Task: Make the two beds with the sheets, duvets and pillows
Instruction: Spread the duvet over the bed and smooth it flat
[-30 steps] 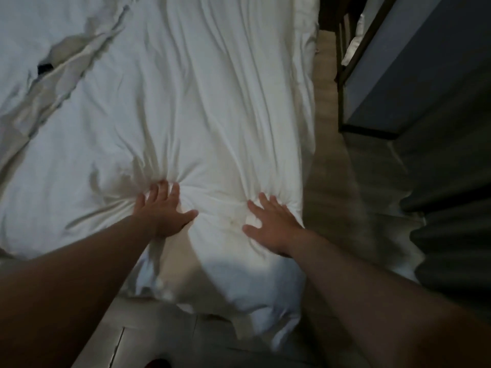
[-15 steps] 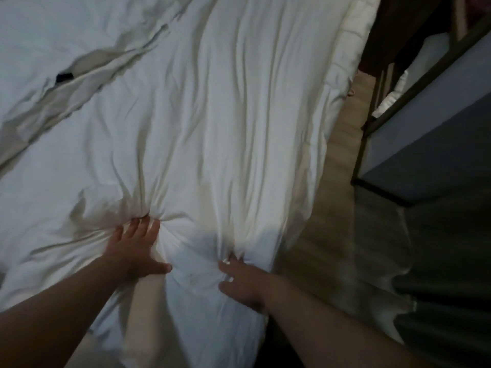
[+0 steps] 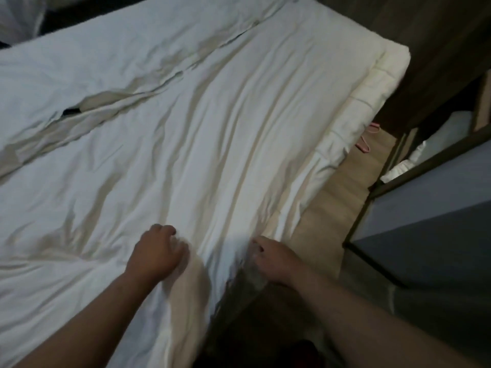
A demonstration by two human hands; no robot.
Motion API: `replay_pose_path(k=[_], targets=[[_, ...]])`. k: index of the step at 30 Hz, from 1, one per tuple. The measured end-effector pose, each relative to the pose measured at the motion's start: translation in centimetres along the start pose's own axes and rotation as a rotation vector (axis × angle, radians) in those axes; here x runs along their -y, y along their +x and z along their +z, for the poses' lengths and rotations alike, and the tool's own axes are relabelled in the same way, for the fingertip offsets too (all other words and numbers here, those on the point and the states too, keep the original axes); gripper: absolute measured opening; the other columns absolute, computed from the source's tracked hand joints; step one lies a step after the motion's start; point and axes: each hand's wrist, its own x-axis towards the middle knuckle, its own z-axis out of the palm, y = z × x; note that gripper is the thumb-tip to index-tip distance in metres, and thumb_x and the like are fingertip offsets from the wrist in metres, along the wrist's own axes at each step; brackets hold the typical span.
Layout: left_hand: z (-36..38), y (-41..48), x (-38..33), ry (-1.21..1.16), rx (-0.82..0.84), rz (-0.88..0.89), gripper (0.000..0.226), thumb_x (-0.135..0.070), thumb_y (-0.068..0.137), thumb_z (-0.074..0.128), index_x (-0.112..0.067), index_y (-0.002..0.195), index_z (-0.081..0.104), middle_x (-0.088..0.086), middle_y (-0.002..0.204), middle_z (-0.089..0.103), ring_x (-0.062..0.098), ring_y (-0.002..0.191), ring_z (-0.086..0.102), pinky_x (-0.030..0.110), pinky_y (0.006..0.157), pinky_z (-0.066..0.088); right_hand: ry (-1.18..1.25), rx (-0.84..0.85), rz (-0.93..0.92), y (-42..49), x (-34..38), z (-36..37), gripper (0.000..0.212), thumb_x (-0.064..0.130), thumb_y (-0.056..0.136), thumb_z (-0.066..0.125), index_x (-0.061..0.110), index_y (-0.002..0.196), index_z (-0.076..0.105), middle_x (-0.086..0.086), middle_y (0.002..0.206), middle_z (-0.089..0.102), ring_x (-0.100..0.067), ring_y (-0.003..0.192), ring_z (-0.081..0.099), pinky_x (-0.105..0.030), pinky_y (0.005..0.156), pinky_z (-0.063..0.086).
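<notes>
The white duvet (image 3: 212, 134) lies spread over the bed, wrinkled in long folds that run away from the fingers toward the far end. The left hand (image 3: 156, 253) rests on top of it with its fingers (image 3: 170, 231) curled together, knuckles up, bunching a small fold of the cloth beneath them. The right hand (image 3: 273, 257) is at the duvet's near side edge, where the cloth drops off the bed. Its fingers (image 3: 259, 244) are curled round that edge and pinch it, though blur hides just how much cloth they hold. A flat stretch of duvet lies between the two hands, which are apart. Beyond the right fingers, the quilted mattress pad (image 3: 372, 88) shows along the side of the bed, uncovered by the duvet. Far past the left fingers and off to their left, a second white cover (image 3: 79, 57) meets the duvet along a rumpled seam with a small dark gap (image 3: 70, 111) in it. To the right of the right fingers lies the wooden floor (image 3: 326, 208), with something pink (image 3: 364, 142) on it near the bed's far corner, and a dark-framed piece of furniture (image 3: 425, 203) beyond.
</notes>
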Motion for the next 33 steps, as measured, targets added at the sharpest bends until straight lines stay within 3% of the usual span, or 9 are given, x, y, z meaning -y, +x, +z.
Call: replay_pose_path(k=[5,12,17,21,25,27,28,30,33], targets=[[1.9,1.9,-11.3,-0.105,0.017,-0.093,0.040,-0.039,0.094,0.055,-0.015,0.126,0.060,0.007,0.126,0.057,0.026,0.113,0.054,0.037,0.094,0.045,-0.044,0.029,-0.046,0.8,-6.2,-10.2,0.051,0.029,0.100,0.046,0.024,0.149,0.037,-0.009,0.148,0.046,-0.025,0.132,0.046,-0.032,0.107,0.039],[5.0,7.4,-21.0,-0.189,-0.028,-0.234,0.047,-0.041,0.094,0.056,-0.013,0.132,0.057,0.009,0.133,0.056,0.028,0.121,0.052,0.038,0.097,0.043,-0.144,-0.090,-0.138,5.4,-12.6,-22.1,0.050,0.032,0.101,0.045,0.022,0.149,0.036,-0.005,0.149,0.043,-0.022,0.135,0.042,-0.033,0.110,0.035],[5.7,14.3,-22.7,-0.212,-0.105,-0.318,0.046,-0.040,0.095,0.055,-0.011,0.130,0.057,0.010,0.130,0.057,0.030,0.118,0.054,0.040,0.095,0.045,-0.263,-0.083,-0.224,14.3,-13.4,-26.5,0.051,0.032,0.101,0.046,0.018,0.149,0.037,-0.005,0.153,0.038,-0.021,0.141,0.035,-0.032,0.115,0.028],[7.1,20.2,-21.7,-0.182,-0.070,-0.377,0.046,-0.058,0.084,0.045,-0.015,0.092,0.057,0.008,0.098,0.061,0.034,0.096,0.060,0.040,0.077,0.047,-0.421,-0.124,-0.385,24.1,-12.0,-28.9,0.051,0.030,0.104,0.042,0.012,0.151,0.033,-0.009,0.158,0.030,-0.023,0.146,0.026,-0.031,0.119,0.020],[9.8,23.6,-22.5,0.067,0.016,-0.500,0.068,-0.074,0.078,0.047,-0.028,0.128,0.049,0.006,0.121,0.059,0.033,0.112,0.056,0.044,0.089,0.044,-0.621,-0.166,-0.408,32.9,-10.9,-31.4,0.064,0.037,0.102,0.045,0.012,0.156,0.020,-0.011,0.164,0.014,-0.025,0.151,0.010,-0.036,0.120,0.016],[11.1,24.7,-22.8,0.061,-0.095,-0.522,0.051,-0.064,0.078,0.052,-0.029,0.114,0.061,0.005,0.109,0.062,0.034,0.104,0.058,0.046,0.084,0.043,-0.752,-0.155,-0.409,36.4,-11.3,-32.2,0.069,0.046,0.098,0.048,0.013,0.154,0.026,-0.015,0.162,0.020,-0.030,0.150,0.016,-0.041,0.119,0.020],[12.1,25.2,-22.6,0.054,-0.171,-0.496,0.040,-0.056,0.078,0.051,-0.025,0.097,0.067,0.005,0.097,0.063,0.034,0.093,0.060,0.044,0.079,0.043,-0.776,-0.174,-0.435,37.8,-11.8,-32.2,0.063,0.048,0.095,0.048,0.014,0.148,0.039,-0.017,0.155,0.033,-0.033,0.145,0.029,-0.043,0.114,0.027],[13.8,26.1,-22.1,0.071,-0.297,-0.421,0.031,-0.045,0.076,0.046,-0.020,0.074,0.066,0.003,0.078,0.059,0.033,0.076,0.059,0.040,0.070,0.039,-0.732,-0.263,-0.562,39.9,-12.8,-31.5,0.040,0.038,0.086,0.047,0.016,0.113,0.067,-0.014,0.117,0.062,-0.037,0.109,0.058,-0.042,0.090,0.045],[14.5,26.4,-21.8,0.058,-0.393,-0.344,0.021,-0.036,0.078,0.049,-0.020,0.066,0.058,0.001,0.069,0.056,0.032,0.067,0.056,0.038,0.064,0.036,-0.690,-0.395,-0.758,41.5,-13.6,-30.7,0.015,0.017,0.081,0.050,0.015,0.080,0.064,-0.008,0.079,0.061,-0.034,0.072,0.058,-0.039,0.065,0.044]])
